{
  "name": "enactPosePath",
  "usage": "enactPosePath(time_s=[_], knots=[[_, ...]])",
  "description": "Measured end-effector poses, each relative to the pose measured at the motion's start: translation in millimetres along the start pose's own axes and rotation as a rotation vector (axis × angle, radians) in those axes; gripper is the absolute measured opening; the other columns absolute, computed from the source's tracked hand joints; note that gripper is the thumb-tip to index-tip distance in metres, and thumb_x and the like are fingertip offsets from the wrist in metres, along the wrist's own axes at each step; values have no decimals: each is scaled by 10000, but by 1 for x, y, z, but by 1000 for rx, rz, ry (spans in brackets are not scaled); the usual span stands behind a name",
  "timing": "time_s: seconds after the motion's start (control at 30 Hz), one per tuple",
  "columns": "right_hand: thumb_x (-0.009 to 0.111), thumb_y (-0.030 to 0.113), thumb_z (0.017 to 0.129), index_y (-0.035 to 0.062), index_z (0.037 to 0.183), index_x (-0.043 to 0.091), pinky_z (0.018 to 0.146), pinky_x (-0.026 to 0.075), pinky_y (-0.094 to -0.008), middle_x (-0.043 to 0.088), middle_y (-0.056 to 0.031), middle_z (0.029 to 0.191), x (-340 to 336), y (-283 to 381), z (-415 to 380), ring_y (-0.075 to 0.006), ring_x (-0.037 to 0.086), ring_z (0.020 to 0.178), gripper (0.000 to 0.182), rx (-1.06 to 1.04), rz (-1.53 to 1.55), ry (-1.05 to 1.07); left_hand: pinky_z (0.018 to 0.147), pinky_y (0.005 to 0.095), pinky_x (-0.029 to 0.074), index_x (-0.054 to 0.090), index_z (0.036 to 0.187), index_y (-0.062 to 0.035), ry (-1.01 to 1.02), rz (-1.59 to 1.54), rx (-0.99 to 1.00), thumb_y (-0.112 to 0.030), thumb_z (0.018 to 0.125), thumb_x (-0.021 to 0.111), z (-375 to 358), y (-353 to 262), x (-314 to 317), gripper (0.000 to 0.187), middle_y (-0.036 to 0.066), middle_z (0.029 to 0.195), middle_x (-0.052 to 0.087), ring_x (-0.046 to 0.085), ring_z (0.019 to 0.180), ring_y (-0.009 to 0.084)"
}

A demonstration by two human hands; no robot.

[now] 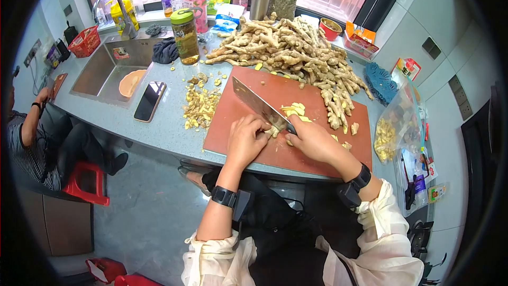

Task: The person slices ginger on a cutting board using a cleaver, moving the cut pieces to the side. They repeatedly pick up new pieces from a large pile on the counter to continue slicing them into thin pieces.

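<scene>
My right hand (313,140) grips the cleaver (260,107); my left hand (246,139) pins a ginger piece (273,132) on the board (296,92). A few slices (295,109) lie cut; the big ginger pile (296,53) at twelve o'clock waits uncut.

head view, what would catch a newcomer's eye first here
A big heap of ginger roots fills the back of the counter, spilling onto the reddish cutting board. At the board's near edge the right hand grips a cleaver while the left hand steadies a ginger piece under the blade.
</scene>
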State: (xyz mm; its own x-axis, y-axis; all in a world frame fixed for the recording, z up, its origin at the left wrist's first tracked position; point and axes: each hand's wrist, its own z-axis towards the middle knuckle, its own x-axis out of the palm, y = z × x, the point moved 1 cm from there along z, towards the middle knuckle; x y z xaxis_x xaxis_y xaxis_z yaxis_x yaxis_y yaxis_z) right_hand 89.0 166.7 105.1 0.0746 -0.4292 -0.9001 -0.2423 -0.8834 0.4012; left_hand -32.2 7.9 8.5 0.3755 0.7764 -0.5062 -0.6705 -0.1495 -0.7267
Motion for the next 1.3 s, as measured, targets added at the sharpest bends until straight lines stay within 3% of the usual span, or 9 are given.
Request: enactPosePath(time_s=[0.67,0.77,0.83,0.93,1.07,1.17,1.23,1.27,1.3], knots=[[614,234,997,1,1183,446,815,507,-579,683,-295,955,23,-3,26,-488,662,954,342,-28,-9,-51,945,407,427,763,925,-113,0,22,-24,-120,795,767,-1,-2,0,129,20,1024,692,628,1047,258],[630,230,988,4,1208,474,822,508,-558,679,-294,984,14,-16,15,-481,660,969,352,-80,100,-112,944,416,428,762,945,-108,6,25,-28,-104,782,766,1,-1,-1,163,38,1029,691,638,1036,272],[646,241,1003,29,1310,526,858,505,-485,680,-261,1060,7,-26,6,-441,660,1006,393,29,149,-3,951,415,427,763,940,-106,27,16,-26,-106,774,771,1,0,-1,166,37,1046,694,637,1050,268],[643,249,1011,32,1286,553,861,498,-442,674,-219,1053,4,-29,-8,-386,656,990,362,92,144,-46,945,409,429,757,912,-112,-10,27,-12,-121,792,767,0,2,3,121,21,1010,686,629,1035,261],[634,272,1002,16,1223,526,823,494,-518,682,-291,1022,3,-37,-18,-477,657,978,355,3,240,-148,948,412,429,756,907,-107,-21,8,10,-122,795,764,-1,4,3,114,26,1000,680,629,1030,266],[629,268,1010,18,1245,523,788,502,-488,670,-262,950,-3,-39,-26,-434,666,904,359,-4,277,-194,961,415,433,758,933,-95,6,10,-11,-108,785,772,0,2,1,149,39,1060,699,645,1050,271],[627,226,1019,30,1255,528,681,520,-427,645,-170,826,-6,-36,-35,-314,670,731,322,-10,302,-167,962,418,434,757,933,-93,24,14,-42,-110,783,771,0,1,1,152,43,1051,696,645,1039,272],[627,226,1019,30,1255,528,681,520,-427,645,-170,826,-7,-33,-39,-314,670,731,322,-12,300,-168,962,418,434,757,933,-93,22,14,-40,-110,783,771,0,2,1,152,43,1051,696,645,1039,272],[625,201,1021,37,1260,532,625,514,-392,621,-123,778,-6,-30,-44,-250,645,661,304,97,405,-73,960,417,434,758,935,-93,8,25,-28,-111,781,771,0,2,1,156,44,1046,695,647,1030,274]])
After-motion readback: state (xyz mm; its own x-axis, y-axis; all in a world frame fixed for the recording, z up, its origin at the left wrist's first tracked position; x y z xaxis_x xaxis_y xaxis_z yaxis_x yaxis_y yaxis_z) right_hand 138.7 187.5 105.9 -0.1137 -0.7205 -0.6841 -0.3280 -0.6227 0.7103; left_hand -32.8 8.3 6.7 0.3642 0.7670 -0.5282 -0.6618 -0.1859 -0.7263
